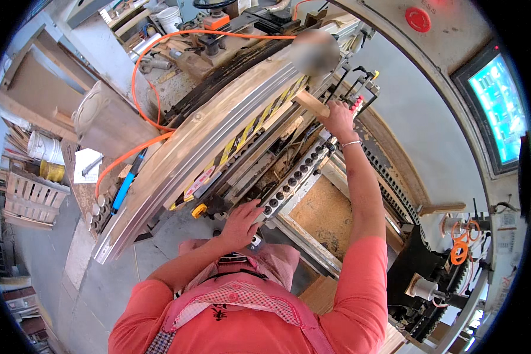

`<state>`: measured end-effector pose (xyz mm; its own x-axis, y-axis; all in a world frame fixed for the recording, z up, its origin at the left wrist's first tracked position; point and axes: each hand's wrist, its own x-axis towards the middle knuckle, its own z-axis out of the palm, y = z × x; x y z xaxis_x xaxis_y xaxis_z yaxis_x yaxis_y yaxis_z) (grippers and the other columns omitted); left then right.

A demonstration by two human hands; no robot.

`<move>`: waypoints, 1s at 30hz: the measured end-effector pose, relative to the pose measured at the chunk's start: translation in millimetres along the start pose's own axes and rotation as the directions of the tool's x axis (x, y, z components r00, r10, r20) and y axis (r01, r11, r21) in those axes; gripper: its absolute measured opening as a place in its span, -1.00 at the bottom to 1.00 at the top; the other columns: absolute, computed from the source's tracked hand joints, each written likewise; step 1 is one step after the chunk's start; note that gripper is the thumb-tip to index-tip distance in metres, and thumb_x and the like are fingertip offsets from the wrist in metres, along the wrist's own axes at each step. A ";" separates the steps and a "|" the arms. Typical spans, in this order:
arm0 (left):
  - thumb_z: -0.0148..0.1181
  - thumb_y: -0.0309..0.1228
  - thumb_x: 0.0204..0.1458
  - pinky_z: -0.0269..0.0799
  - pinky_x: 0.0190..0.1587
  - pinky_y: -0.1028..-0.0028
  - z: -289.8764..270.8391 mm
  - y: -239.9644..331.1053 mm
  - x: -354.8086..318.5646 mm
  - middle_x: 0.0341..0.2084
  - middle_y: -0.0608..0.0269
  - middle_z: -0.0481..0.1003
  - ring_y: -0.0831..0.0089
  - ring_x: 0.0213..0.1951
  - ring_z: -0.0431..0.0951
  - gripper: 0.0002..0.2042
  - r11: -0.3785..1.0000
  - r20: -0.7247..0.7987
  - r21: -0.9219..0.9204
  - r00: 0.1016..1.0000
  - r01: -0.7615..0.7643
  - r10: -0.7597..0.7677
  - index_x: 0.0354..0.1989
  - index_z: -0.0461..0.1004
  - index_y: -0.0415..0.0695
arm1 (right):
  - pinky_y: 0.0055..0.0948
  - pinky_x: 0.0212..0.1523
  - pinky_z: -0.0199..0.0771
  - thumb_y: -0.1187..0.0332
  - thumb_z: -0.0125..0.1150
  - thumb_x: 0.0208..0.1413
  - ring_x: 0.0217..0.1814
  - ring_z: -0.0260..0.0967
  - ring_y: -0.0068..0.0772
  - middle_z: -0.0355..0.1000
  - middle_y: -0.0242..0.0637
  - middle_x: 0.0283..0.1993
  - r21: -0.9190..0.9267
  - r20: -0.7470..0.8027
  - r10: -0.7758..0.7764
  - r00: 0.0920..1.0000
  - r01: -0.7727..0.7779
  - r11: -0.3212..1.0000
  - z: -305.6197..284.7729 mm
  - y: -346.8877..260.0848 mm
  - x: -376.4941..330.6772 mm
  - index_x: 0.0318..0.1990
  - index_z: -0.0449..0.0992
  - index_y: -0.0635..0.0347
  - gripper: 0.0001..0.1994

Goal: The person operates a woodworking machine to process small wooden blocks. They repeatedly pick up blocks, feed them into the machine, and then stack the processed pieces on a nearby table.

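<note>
Work looks to be in an early or setting-up stage, as far as one can judge: the wooden piece (310, 102) sits at the far end of the machine (242, 135), held there, and nothing finished shows nearby. The right hand (338, 118) reaches far forward on a straight arm, fingers closed around that wooden piece. The left hand (242, 223) rests close to the body, fingers spread flat on the row of black rollers (295, 174), gripping nothing.
</note>
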<state>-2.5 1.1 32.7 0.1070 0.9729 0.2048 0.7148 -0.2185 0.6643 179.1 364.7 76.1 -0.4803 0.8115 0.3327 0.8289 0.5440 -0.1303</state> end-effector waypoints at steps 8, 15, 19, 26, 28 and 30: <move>-0.04 -0.61 -0.07 0.26 0.05 0.16 12.0 -3.9 4.3 0.02 -0.07 0.31 -0.08 -0.01 0.33 -0.52 0.990 0.059 -0.091 0.993 0.108 -0.103 0.12 0.19 -0.20 | -0.20 -0.20 0.46 0.18 0.29 -0.24 -0.27 0.45 -0.02 0.48 -0.04 -0.37 0.028 0.227 0.050 0.973 -0.058 0.998 29.7 15.3 16.2 -0.34 0.48 0.24 -0.66; -0.02 -0.57 -0.06 0.25 0.03 0.12 12.2 -7.3 3.5 -0.02 -0.12 0.33 -0.10 -0.04 0.34 -0.50 0.984 0.082 -0.100 0.987 0.149 -0.141 0.15 0.15 -0.20 | -0.20 -0.20 0.47 0.18 0.28 -0.28 -0.27 0.46 -0.06 0.47 -0.04 -0.39 0.008 0.293 0.042 0.955 -0.046 0.999 36.2 17.5 20.3 -0.40 0.51 0.25 -0.68; -0.02 -0.56 -0.05 0.24 0.02 0.11 11.2 -7.3 4.1 -0.03 -0.14 0.33 -0.12 -0.05 0.34 -0.49 0.973 0.112 -0.137 0.979 0.186 -0.171 0.16 0.13 -0.21 | -0.21 -0.23 0.48 0.20 0.27 -0.30 -0.30 0.46 -0.06 0.47 -0.05 -0.41 0.009 0.286 0.024 0.958 -0.028 1.000 40.7 10.5 14.2 -0.41 0.51 0.25 -0.68; 0.01 -0.53 -0.05 0.22 0.08 0.12 4.7 -6.5 5.8 0.00 -0.18 0.31 -0.11 0.00 0.32 -0.47 0.971 0.201 -0.123 0.963 0.207 -0.180 0.18 0.11 -0.22 | -0.21 -0.28 0.49 0.15 0.32 -0.31 -0.34 0.46 -0.06 0.47 -0.07 -0.45 -0.017 0.280 -0.006 0.960 0.011 1.000 41.0 13.2 15.3 -0.48 0.53 0.26 -0.67; 0.02 -0.53 -0.04 0.21 0.09 0.12 6.1 -10.1 3.2 0.01 -0.17 0.30 -0.11 0.00 0.31 -0.46 0.965 0.214 -0.122 0.956 0.231 -0.201 0.18 0.10 -0.22 | -0.21 -0.29 0.49 0.11 0.35 -0.32 -0.35 0.46 -0.07 0.47 -0.08 -0.46 -0.012 0.297 0.022 0.955 -0.019 1.000 34.1 6.1 17.5 -0.50 0.54 0.26 -0.64; 0.02 -0.52 -0.04 0.20 0.09 0.13 8.5 -12.8 1.9 0.02 -0.16 0.30 -0.11 0.01 0.31 -0.46 0.961 0.216 -0.125 0.952 0.246 -0.215 0.18 0.11 -0.22 | -0.22 -0.29 0.49 0.08 0.37 -0.34 -0.35 0.47 -0.08 0.47 -0.08 -0.45 -0.020 0.284 0.046 0.958 -0.042 0.999 34.5 4.8 16.9 -0.49 0.55 0.26 -0.61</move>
<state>-5.6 6.3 18.5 0.0973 0.9899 -0.1032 0.6268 0.0196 0.7790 165.0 388.3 48.8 -0.5034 0.8627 0.0472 0.8539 0.5051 -0.1256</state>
